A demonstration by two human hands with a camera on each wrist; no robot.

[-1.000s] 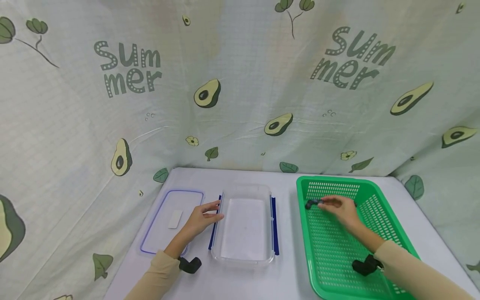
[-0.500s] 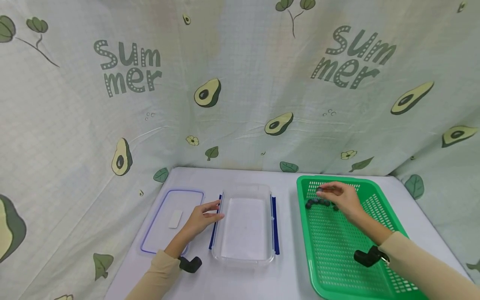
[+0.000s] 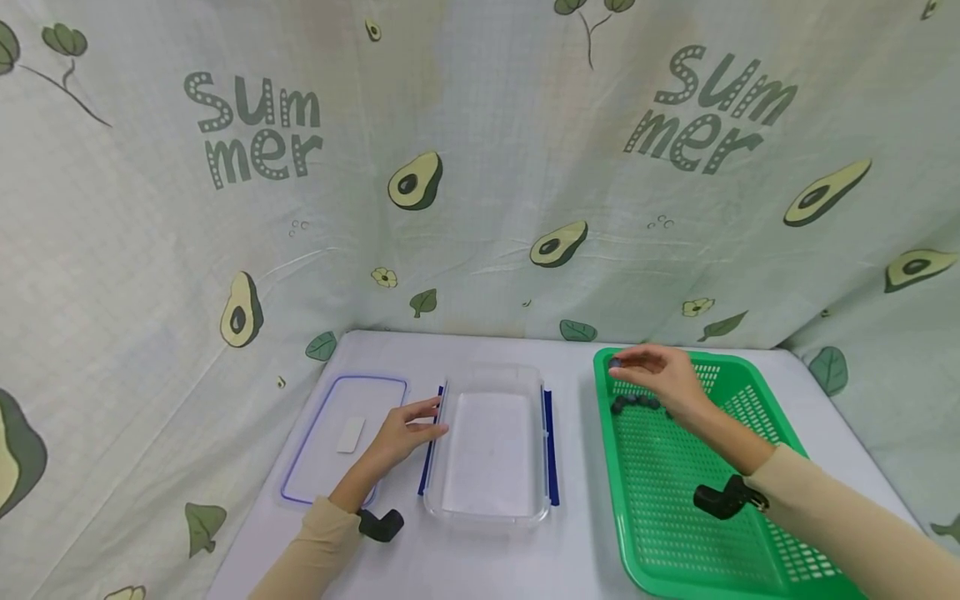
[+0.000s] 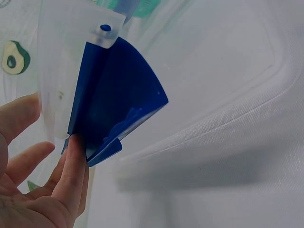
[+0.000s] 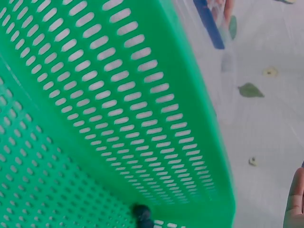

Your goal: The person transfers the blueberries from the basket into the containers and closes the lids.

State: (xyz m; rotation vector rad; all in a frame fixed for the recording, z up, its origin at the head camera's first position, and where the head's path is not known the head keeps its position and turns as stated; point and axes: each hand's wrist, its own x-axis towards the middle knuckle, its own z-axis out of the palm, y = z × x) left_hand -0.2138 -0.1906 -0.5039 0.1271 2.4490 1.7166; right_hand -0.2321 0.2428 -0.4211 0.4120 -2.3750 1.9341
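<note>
One ball (image 3: 615, 362) in the pinch of the right hand (image 3: 660, 375) over the far left of the basket (image 3: 612, 475), near more balls (image 3: 632, 400); at the left flap (image 4: 123, 90) of the box (image 3: 491, 454), left hand (image 3: 401, 435) with fingers apart.

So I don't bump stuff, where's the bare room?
Bare table: in front of the clear box, and between it and the green basket. Crowded: the box's left side, with left hand and lid; the basket's far end, with right hand and dark balls.
</note>
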